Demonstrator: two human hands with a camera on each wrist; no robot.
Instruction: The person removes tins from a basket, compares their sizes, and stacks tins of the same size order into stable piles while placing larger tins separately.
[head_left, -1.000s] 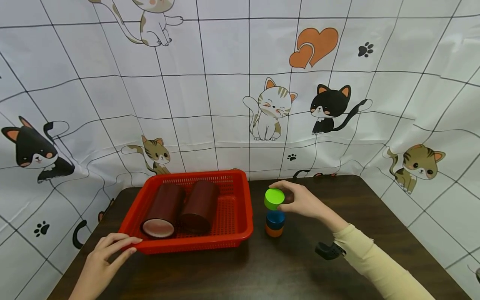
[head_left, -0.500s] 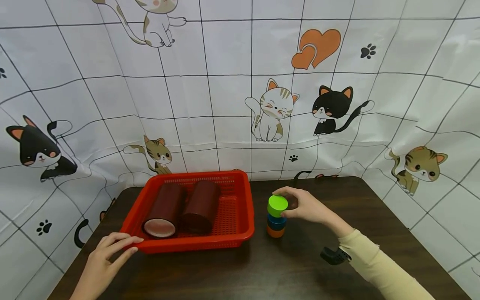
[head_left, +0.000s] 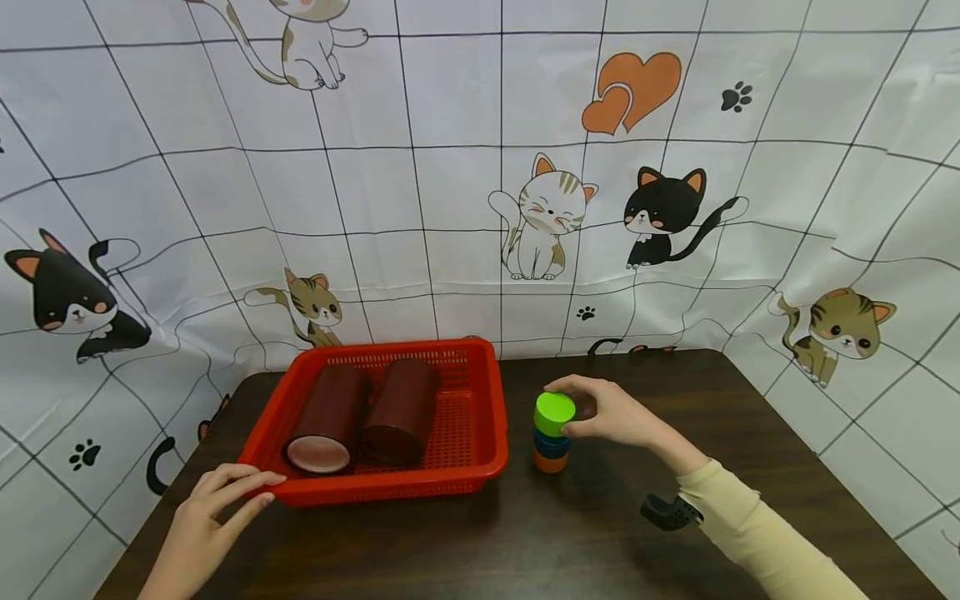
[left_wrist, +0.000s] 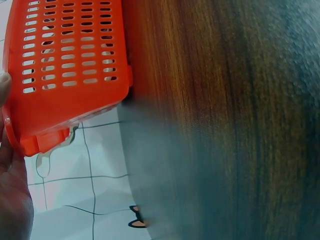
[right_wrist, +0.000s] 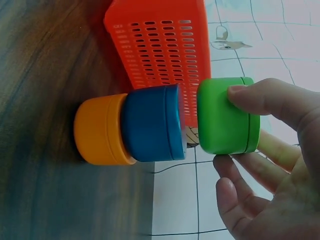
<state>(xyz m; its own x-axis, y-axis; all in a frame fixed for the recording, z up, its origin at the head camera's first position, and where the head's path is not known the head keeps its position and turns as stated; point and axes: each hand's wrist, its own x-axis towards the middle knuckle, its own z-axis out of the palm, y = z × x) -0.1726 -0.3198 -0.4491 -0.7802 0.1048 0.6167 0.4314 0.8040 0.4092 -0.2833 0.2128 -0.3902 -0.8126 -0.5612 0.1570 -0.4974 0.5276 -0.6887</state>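
Observation:
My right hand pinches a small green lidded tin between thumb and fingers. Directly below it is a blue tin, stacked on an orange tin that stands on the table. In the right wrist view a narrow gap separates the green tin from the blue tin. At the near left corner of a red plastic basket, my left hand holds the rim with fingers and thumb. Two dark brown cylinders lie side by side inside the basket; one shows a pale end.
The dark wooden table extends in front of the basket and the stack. A white sheet printed with cats and grid lines hangs behind and at both sides. A black band sits at my right wrist.
My right hand has lowered the green tin slightly and shifted it a little right, over the blue tin. In the last half second it barely moves. The left hand stays on the basket's corner.

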